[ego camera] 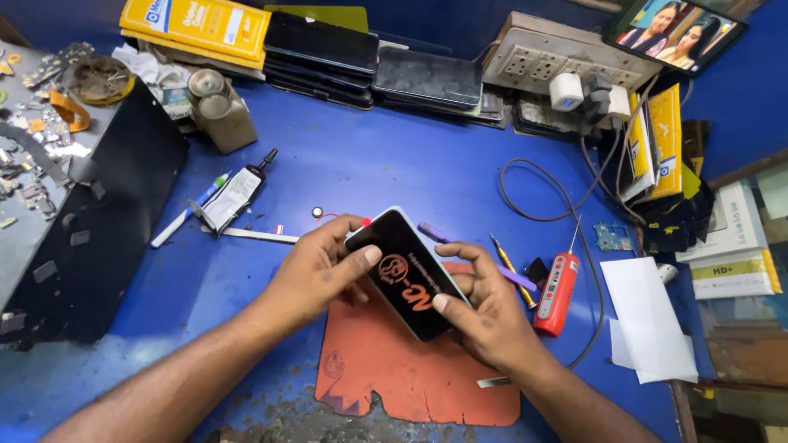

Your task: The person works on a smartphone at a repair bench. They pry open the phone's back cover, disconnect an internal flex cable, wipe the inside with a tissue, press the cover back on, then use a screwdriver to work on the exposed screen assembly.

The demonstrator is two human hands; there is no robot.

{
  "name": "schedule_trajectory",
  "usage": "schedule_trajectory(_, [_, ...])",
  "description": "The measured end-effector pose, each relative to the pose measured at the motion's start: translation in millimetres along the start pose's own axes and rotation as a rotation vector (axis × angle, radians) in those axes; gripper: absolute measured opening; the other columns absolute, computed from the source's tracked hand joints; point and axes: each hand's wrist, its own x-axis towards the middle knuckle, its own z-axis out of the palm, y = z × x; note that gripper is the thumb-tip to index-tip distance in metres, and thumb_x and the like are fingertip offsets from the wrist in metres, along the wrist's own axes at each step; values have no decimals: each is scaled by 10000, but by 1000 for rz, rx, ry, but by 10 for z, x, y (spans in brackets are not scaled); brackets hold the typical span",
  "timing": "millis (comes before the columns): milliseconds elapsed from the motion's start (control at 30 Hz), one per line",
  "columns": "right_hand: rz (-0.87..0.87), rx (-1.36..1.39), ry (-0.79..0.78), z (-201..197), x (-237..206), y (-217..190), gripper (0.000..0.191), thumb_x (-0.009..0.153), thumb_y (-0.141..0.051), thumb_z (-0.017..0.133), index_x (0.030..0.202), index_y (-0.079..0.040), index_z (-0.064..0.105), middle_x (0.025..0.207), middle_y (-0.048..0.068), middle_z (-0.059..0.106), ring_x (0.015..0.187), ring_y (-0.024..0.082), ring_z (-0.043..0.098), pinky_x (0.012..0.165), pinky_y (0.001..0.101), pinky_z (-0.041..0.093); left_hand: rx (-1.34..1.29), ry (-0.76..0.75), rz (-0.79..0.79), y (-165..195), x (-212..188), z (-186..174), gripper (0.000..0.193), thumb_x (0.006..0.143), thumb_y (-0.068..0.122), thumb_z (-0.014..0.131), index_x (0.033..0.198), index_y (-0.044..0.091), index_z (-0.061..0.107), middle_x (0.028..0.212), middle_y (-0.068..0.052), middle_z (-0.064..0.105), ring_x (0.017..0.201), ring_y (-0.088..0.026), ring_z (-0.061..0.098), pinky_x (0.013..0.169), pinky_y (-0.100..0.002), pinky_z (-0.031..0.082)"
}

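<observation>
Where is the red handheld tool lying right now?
In the head view, the red tool lies on the blue table just right of the right hand, beside the white paper.

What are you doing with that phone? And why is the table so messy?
A person holds a black phone in both hands over an orange mat on a blue table. The left hand grips its upper end, thumb on the glass; the right hand holds the lower end. Beside it lie a red tool, a glue tube and a white paper. More phones are stacked at the back.
</observation>
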Motion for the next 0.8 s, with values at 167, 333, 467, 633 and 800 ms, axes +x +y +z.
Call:
schedule_trajectory(167, [-12, -151, -25, 29, 0, 29, 630, 946, 26, 606, 1518, -56, 354, 1107, 164, 724, 1006, 157, 700, 830, 299, 566, 62, 51, -3, -4, 4, -17, 267, 964, 269, 664, 1073, 28, 698, 784, -41, 734, 598, -85, 653, 546, -246, 547])
schedule_trajectory(333, [-70, -140, -51, 18, 26, 106, 542, 967, 22, 602, 1473, -21, 413, 1157, 163, 718, 1045, 167, 698, 873, 315, 579, 81, 49, 127, -16, -4, -9, 259, 988, 237, 654, 1092, 6, 710, 882, -21, 766, 791, -47, 672, 683, -235, 554])
schedule_trajectory(467, [-70, -137, -55, 3, 14, 111, 532, 961, 18, 605, 1464, -11, 431, 1156, 172, 720, 1062, 178, 706, 909, 328, 589, 93, 52, 96, -6, -25, -4, 258, 978, 231, 653, 1084, 4, 714, 883, -24, 773, 806, -53, 678, 708, -243, 551])
schedule_trajectory(633, [-9, -163, -20, 14, -1, 51, 555, 949, -3, 609, 1467, -27, 413, 1141, 170, 725, 1015, 173, 712, 849, 327, 599, 70, 57, 71, 62, -40, 15, 249, 971, 223, 652, 1075, 5, 715, 877, -24, 772, 792, -55, 680, 697, -249, 554])
schedule_trajectory(800, [-10, -98, -21, 53, -5, 65, 624, 947, 25, 597, 1507, -51, 335, 1118, 177, 722, 1016, 180, 716, 859, 324, 604, 86, 48, 116, 39, -53, 8, 236, 989, 212, 647, 1074, 2, 710, 900, -25, 776, 820, -44, 674, 723, -240, 549])
